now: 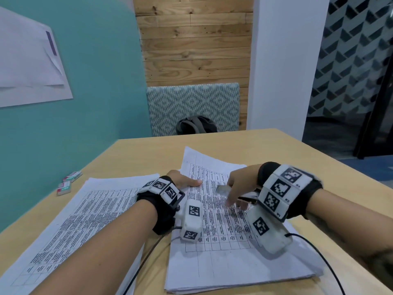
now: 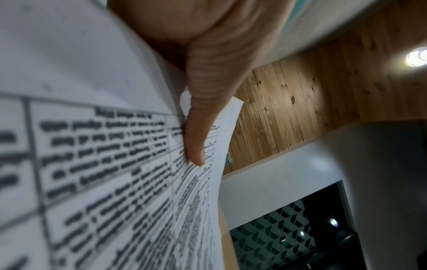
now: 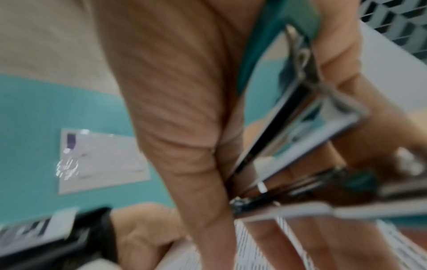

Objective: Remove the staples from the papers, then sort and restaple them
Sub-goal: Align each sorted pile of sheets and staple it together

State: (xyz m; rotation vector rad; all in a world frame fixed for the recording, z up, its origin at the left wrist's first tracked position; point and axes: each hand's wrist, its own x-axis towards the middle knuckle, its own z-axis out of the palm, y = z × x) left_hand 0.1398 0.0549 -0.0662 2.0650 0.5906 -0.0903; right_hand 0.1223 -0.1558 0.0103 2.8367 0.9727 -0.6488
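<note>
Two stacks of printed table sheets lie on the wooden table (image 1: 276,150): a left stack (image 1: 85,220) and a right stack (image 1: 223,262). My left hand (image 1: 184,179) holds the right stack's upper left edge. Its thumb (image 2: 201,118) lies on top of the printed sheet (image 2: 92,146), and its fingers are hidden behind the lifted paper. My right hand (image 1: 240,182) grips a chrome and black stapler (image 1: 222,189) over the middle of the same stack. The fingertips point down at the page. In the blurred right wrist view the stapler (image 3: 312,127) sits between thumb and fingers.
Small staple boxes (image 1: 72,176) (image 1: 63,187) lie near the table's left edge by the teal wall. Black sensor cables (image 1: 148,256) run across the table between the stacks. A chair with a dark backpack (image 1: 195,124) stands beyond the far edge.
</note>
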